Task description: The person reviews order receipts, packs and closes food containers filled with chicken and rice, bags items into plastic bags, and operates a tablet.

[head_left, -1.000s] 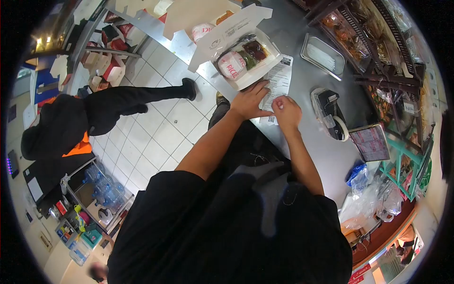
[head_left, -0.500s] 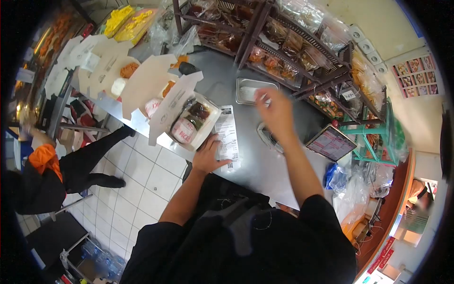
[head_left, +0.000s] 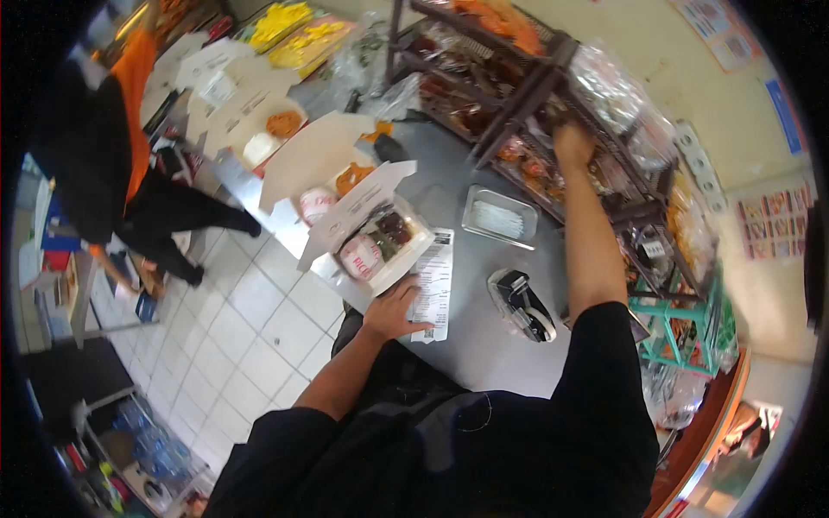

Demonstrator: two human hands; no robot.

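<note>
My left hand [head_left: 394,312] lies with its fingers spread beside the lower edge of an open white food box [head_left: 389,246], touching the left side of a long printed receipt [head_left: 434,289]. The box holds a wrapped rice pack [head_left: 360,256] and packets of dark sauce. My right hand [head_left: 572,142] reaches into a dark brown rack [head_left: 525,95] filled with bagged packets; its fingers are hidden among them. Between the hands, a small metal tray [head_left: 499,217] of thin white items and a black tape dispenser [head_left: 522,306] rest on the metal table.
More open food boxes [head_left: 319,160] stand at the left along the table, with yellow packets [head_left: 306,43] behind. A co-worker in black and orange [head_left: 138,129] stands at the far left. A green rack [head_left: 673,332] is at the right.
My right arm has moved from above the metal tray up into the brown rack. My left hand stays by the box and receipt. The co-worker has shifted, and the camera view has turned.
</note>
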